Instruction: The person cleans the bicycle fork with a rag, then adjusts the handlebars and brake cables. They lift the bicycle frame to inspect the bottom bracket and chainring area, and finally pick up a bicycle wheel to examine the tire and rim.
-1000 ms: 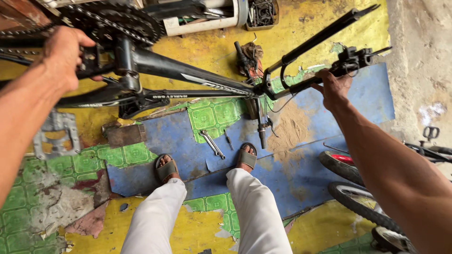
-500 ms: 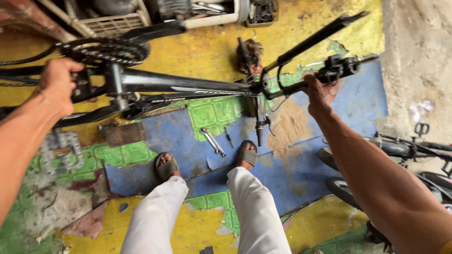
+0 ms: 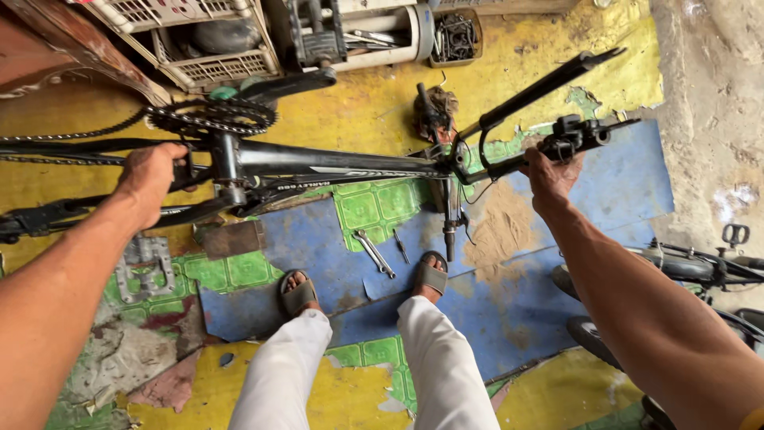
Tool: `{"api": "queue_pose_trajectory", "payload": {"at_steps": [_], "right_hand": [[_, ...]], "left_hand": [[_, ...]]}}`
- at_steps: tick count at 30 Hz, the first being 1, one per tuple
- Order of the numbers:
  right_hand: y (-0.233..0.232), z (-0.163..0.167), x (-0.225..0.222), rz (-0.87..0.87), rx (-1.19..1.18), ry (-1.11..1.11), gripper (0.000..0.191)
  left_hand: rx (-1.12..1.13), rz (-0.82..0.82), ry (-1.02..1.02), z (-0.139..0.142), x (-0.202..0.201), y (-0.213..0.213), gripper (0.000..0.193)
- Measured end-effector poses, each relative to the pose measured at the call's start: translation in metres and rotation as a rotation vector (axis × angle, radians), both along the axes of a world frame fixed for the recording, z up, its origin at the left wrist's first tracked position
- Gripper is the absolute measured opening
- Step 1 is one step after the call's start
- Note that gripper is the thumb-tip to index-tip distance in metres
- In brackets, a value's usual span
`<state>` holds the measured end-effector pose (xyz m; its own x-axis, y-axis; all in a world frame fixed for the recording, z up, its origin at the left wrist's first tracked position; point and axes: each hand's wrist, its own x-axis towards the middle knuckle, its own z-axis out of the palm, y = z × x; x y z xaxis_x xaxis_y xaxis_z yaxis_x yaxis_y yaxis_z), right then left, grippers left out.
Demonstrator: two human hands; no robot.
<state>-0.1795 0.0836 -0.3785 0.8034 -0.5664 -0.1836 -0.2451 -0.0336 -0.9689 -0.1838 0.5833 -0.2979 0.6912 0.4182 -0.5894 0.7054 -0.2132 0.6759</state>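
Bicycle frame (image 3: 334, 163), black and wheelless, spans the upper half of the frame, chainring (image 3: 211, 118) at upper left. Your left hand (image 3: 147, 177) is clamped on the frame near the crank; your right hand (image 3: 551, 171) grips the handlebar (image 3: 517, 163), arm stretched from lower right.

Bicycle repair workshop, black bike frame (image 3: 334, 163) across the middle, wrenches (image 3: 374, 253) on worn painted floor (image 3: 557, 56) at centre, crate of parts (image 3: 191, 40) upper left, spare wheels (image 3: 692, 267) at right edge
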Motion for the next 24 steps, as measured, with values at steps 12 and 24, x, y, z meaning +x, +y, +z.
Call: {"api": "queue_pose_trajectory", "payload": {"at_steps": [12, 24], "right_hand": [[-0.044, -0.007, -0.025, 0.254, -0.046, 0.172, 0.109], [-0.102, -0.045, -0.012, 0.482, -0.035, 0.320, 0.085]], "left_hand": [[0.588, -0.161, -0.067, 0.000, -0.025, -0.021, 0.056], [0.735, 0.017, -0.089, -0.038, -0.038, -0.022, 0.056]]}}
